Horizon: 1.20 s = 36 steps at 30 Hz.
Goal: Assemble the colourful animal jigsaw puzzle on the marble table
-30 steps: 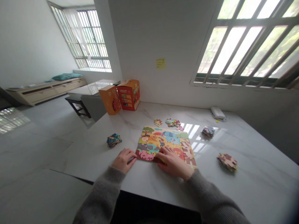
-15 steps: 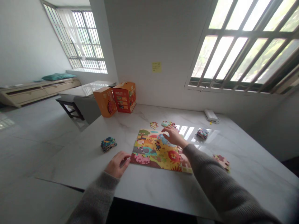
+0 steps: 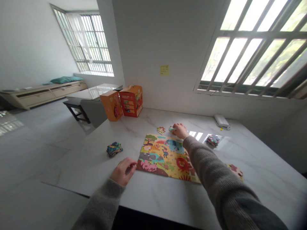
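Note:
A colourful animal puzzle [image 3: 165, 156] lies flat on the white marbled table [image 3: 153, 198]. At its lower left corner is my left hand [image 3: 123, 171], thumb and fingers curled together; whatever is between them is too small to name. My right hand [image 3: 180, 130] reaches past the puzzle's top edge and rests over a small group of pieces [image 3: 171, 129], fingers bent down on them. Whether it grips one is hidden. Just left of that group lie a few more loose pieces [image 3: 161, 130].
Stacked pieces sit at the left [image 3: 114, 149] and right [image 3: 212, 140]; more pink pieces [image 3: 236, 172] lie beside my right forearm. Two orange boxes [image 3: 111, 106] [image 3: 131, 101] stand at the back left. A white power strip [image 3: 221, 121] is near the wall.
My right hand has moved from above the puzzle's upper part to the loose pieces beyond it. My left hand stays at the corner. The view has shifted slightly.

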Motion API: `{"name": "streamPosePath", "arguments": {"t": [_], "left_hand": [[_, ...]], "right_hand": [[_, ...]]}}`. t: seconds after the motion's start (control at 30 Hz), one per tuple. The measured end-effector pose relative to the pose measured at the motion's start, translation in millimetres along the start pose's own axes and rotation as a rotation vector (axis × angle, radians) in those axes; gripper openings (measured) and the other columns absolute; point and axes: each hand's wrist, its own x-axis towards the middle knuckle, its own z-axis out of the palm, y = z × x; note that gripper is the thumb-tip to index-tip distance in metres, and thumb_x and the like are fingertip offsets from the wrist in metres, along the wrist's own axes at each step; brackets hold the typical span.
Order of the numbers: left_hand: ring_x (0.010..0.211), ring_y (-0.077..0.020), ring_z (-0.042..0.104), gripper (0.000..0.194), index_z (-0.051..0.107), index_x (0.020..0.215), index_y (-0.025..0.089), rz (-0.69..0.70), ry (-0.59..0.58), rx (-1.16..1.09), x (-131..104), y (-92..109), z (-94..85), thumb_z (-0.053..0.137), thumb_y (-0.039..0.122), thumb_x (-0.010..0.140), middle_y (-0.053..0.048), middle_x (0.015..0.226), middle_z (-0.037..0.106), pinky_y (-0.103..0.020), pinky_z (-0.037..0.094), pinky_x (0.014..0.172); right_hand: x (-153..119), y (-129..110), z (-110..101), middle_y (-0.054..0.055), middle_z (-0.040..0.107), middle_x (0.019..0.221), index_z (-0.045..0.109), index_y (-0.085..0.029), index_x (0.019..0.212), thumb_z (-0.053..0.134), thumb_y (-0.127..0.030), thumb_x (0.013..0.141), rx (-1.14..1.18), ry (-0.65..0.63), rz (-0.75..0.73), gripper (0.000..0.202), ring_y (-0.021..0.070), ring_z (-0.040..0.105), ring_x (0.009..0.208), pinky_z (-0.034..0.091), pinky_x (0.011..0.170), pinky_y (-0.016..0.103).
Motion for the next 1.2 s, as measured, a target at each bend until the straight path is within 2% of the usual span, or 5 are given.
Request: {"name": "streamPosePath", "arguments": {"t": [0.3,0.5,0.77,0.93,1.2], "left_hand": [[0.074,-0.017,0.062,0.016,0.066,0.09,0.02,0.007,0.004,0.004,0.7,-0.2,-0.1,0.052,0.028,0.093,-0.004,0.082,0.066,-0.028,0.049,0.071],[0.074,-0.0169,0.062,0.016,0.065,0.09,0.02,0.015,0.001,0.014,1.7,3.2,-2.4,0.053,0.029,0.093,-0.003,0.081,0.066,-0.028,0.049,0.07],[0.078,-0.0184,0.064,0.017,0.068,0.091,0.019,0.033,0.054,-0.033,9.9,17.4,-5.8,0.053,0.027,0.092,-0.005,0.084,0.07,-0.03,0.051,0.072],[0.078,-0.0169,0.065,0.026,0.063,0.112,0.018,-0.026,0.035,-0.278,29.1,44.4,4.7,0.056,0.033,0.092,-0.004,0.086,0.069,-0.029,0.052,0.073],[0.07,-0.0132,0.06,0.041,0.062,0.117,0.016,-0.181,0.044,-0.681,66.8,52.7,31.7,0.064,0.047,0.09,-0.001,0.077,0.059,-0.025,0.053,0.068]], "right_hand": [[-0.4,-7.7,-8.9,0.014,0.061,0.123,0.059,-0.021,0.127,0.065,-0.012,0.08,0.145,0.049,-0.034,0.049,0.0278,0.055,0.114,0.042,0.098,0.039],[-9.1,-30.3,-20.0,0.008,0.066,0.098,0.06,-0.019,0.107,0.052,-0.017,0.088,0.43,0.062,0.03,0.02,0.0203,0.067,0.088,0.054,0.08,0.034],[-94.7,-109.2,-59.2,0.001,0.062,0.078,0.056,-0.02,0.087,0.061,-0.043,0.089,1.236,-0.13,-0.046,0.024,0.014,0.063,0.072,0.055,0.07,0.029],[-147.0,-148.9,-69.6,0.0,0.057,0.071,0.061,-0.018,0.075,0.059,-0.053,0.091,1.313,-0.242,-0.097,0.039,0.0114,0.053,0.064,0.046,0.06,0.025],[-170.4,-160.4,-54.4,0.002,0.062,0.081,0.061,-0.023,0.103,0.058,-0.046,0.094,1.261,-0.162,-0.147,0.025,0.0163,0.059,0.07,0.054,0.066,0.032]]}}
